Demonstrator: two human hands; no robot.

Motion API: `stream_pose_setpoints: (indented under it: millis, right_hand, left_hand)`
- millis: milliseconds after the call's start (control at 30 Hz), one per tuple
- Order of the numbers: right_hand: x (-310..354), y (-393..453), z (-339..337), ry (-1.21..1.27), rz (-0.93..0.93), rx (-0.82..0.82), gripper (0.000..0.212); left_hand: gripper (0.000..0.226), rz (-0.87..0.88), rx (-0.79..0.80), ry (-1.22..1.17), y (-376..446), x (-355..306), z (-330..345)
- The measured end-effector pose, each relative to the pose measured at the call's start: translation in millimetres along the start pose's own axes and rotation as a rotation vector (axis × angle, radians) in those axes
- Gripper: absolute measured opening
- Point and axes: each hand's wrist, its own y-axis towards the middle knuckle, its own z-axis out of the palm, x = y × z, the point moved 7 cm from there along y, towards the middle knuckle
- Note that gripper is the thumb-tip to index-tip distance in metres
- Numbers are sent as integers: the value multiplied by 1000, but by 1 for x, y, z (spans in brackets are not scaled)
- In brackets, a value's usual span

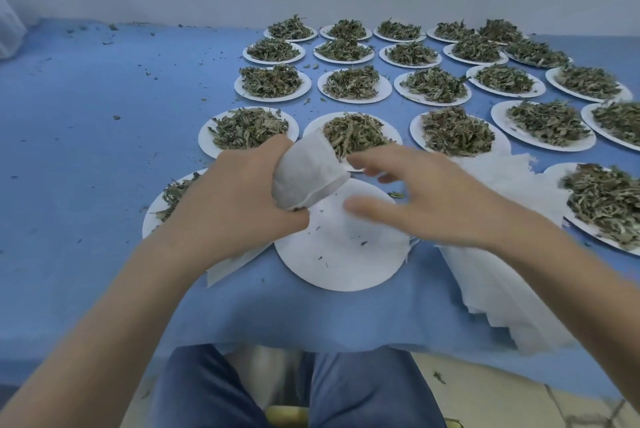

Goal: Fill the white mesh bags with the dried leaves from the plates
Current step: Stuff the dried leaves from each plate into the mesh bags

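Note:
My left hand (235, 199) grips a filled white mesh bag (308, 174), holding it just above a white paper plate (343, 254) that carries only a few leaf crumbs. My right hand (426, 195) hovers to the right of the bag with its fingers spread and holds nothing. Right behind the bag stands a plate of dried leaves (353, 133). Another plate of leaves (173, 195) lies partly hidden under my left hand.
Several more plates heaped with dried leaves (349, 84) cover the far and right side of the blue table (104, 136). A stack of flat white mesh bags (495, 289) hangs over the front edge on the right. Leaf crumbs dot the cloth.

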Motion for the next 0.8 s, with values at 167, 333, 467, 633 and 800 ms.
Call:
stream_pose_setpoints:
  millis: [167,333,467,633,800]
  right_hand:
    - [-16,-9,49,-391,128,223,129]
    - [-22,-5,59,-437,192,261,143]
    - [-23,-1,61,-442,221,272,145]
    - [-22,-3,48,-336,221,195,151]
    - [-2,3,23,-260,168,138,147]
  left_hand:
    - [42,-37,21,113,1,0,2]
    - [39,-46,23,160,-1,-3,5]
    - [40,-51,28,153,-2,-1,7]
    - [44,-51,15,125,1,-3,0]
    - [48,-25,-37,77,11,-8,-22]
